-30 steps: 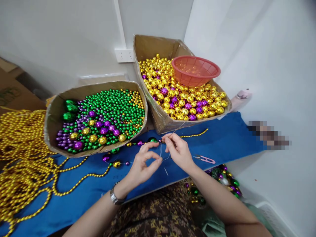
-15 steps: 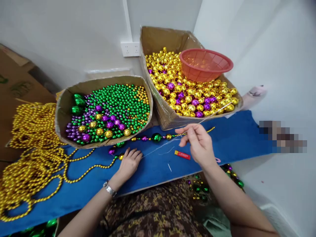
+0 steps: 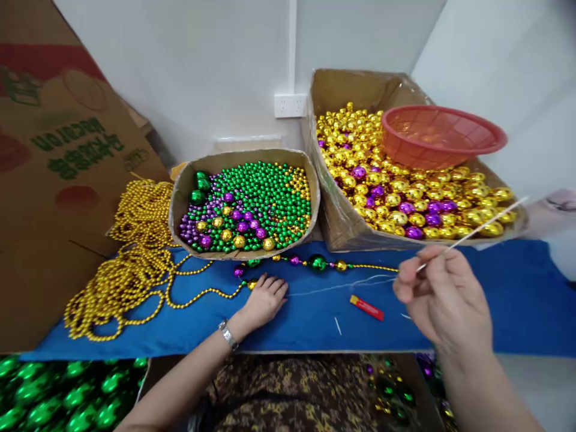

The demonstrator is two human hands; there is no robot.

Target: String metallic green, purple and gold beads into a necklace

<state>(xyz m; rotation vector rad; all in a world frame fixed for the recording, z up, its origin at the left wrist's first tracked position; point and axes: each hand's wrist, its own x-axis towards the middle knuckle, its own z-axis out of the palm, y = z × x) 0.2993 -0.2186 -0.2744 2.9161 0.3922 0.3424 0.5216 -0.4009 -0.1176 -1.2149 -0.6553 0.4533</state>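
Observation:
My left hand [image 3: 266, 299] lies flat on the blue cloth, fingers stretched out beside a gold bead at the end of the bead garland. A thin white thread [image 3: 333, 289] runs from beneath it across the cloth toward my right hand. Raised at the right, my right hand [image 3: 450, 300] pinches a thin white needle-like stick [image 3: 483, 226], which points up and to the right. The garland [image 3: 317, 263] of green, purple and gold beads lies along the cardboard boxes. A red-and-yellow lighter [image 3: 366, 308] rests on the cloth between my hands.
A box of small green, purple and gold beads [image 3: 265, 198] stands behind my left hand. The larger box [image 3: 346, 231] holds gold and purple balls, with a red basket [image 3: 443, 138] on top. Gold bead strings [image 3: 121, 282] are heaped left. Big green balls [image 3: 72, 390] sit below the table edge.
My right hand has moved right, away from my left hand, with the white stick. My left hand stays by the gold bead. The view has turned left.

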